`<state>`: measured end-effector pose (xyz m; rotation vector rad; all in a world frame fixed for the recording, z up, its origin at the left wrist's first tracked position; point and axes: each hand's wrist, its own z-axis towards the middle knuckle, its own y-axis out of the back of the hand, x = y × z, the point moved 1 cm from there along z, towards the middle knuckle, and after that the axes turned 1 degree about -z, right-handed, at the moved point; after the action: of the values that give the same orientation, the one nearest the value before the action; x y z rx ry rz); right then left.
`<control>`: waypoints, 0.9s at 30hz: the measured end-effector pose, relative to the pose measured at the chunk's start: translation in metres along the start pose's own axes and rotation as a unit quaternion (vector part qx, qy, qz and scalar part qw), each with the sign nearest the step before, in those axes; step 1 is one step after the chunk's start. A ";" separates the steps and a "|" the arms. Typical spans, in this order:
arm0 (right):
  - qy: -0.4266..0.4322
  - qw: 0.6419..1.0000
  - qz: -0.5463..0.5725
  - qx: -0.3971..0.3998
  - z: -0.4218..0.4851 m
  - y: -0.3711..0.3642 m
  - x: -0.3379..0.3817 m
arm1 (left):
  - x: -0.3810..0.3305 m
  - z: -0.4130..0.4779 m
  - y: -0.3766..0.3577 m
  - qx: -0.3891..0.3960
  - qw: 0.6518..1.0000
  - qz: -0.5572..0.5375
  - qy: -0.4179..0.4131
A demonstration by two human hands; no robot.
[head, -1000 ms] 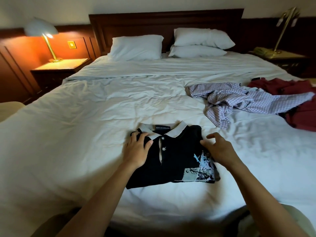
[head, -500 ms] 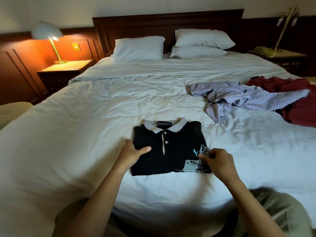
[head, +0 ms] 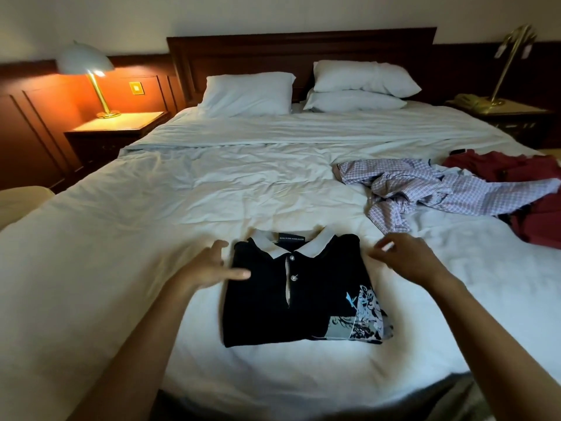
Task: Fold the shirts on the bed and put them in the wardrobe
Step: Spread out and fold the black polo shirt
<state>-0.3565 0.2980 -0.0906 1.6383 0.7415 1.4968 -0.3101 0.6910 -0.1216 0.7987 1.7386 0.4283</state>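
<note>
Head view, looking down the length of the bed: white sheet rumpled, pillows at the far headboard, lit lamp on the left nightstand. No wardrobe in frame. Far right on the sheet, a maroon garment, unfolded, with a checked shirt crumpled half across it; both well apart from the hands. Near edge, centre: black polo shirt, folded into a compact rectangle, white collar at the far end, fold line nearest the person, printed panel at its near right corner. It lies flat, front up, buttons running away from the person. Left hand sits at the shirt's left side by the collar end, fingers spread and straight, thumb reaching over the dark cloth; gripping nothing. Right hand hangs over bare sheet just beside the right shoulder, fingers loosely curled and blurred, nothing held. So the shirt lies between the two hands, both level with its far half, left hand nearer. Fold looks finished. Judgement: lifting it calls for both hands sliding under the side edges, or the stack may slump open.
</note>
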 end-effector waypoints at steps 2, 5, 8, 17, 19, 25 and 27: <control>0.024 0.998 0.040 0.034 0.030 -0.006 0.009 | -0.018 0.014 0.012 -0.023 0.999 -0.022 -0.022; 0.036 0.989 0.095 0.103 0.065 -0.027 0.019 | -0.030 0.042 0.015 -0.006 0.999 -0.045 -0.027; 0.018 0.982 0.094 0.164 0.092 -0.047 0.025 | -0.036 0.063 0.010 0.019 0.999 -0.022 -0.028; 0.081 0.920 -0.032 0.382 0.134 -0.054 0.045 | -0.038 0.118 -0.001 0.176 0.982 0.055 -0.043; 0.083 0.915 -0.015 0.394 0.134 -0.054 0.044 | -0.037 0.124 -0.002 0.202 0.977 0.049 -0.038; 0.107 0.908 0.117 0.389 0.140 -0.033 0.053 | -0.051 0.121 0.027 0.204 0.974 0.028 -0.089; 0.135 0.913 0.124 0.366 0.141 -0.008 0.072 | -0.067 0.106 0.051 0.186 0.976 0.012 -0.116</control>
<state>-0.2072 0.3397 -0.0596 2.1498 1.4199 1.7697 -0.1849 0.6684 -0.0748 1.0913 1.6092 0.0163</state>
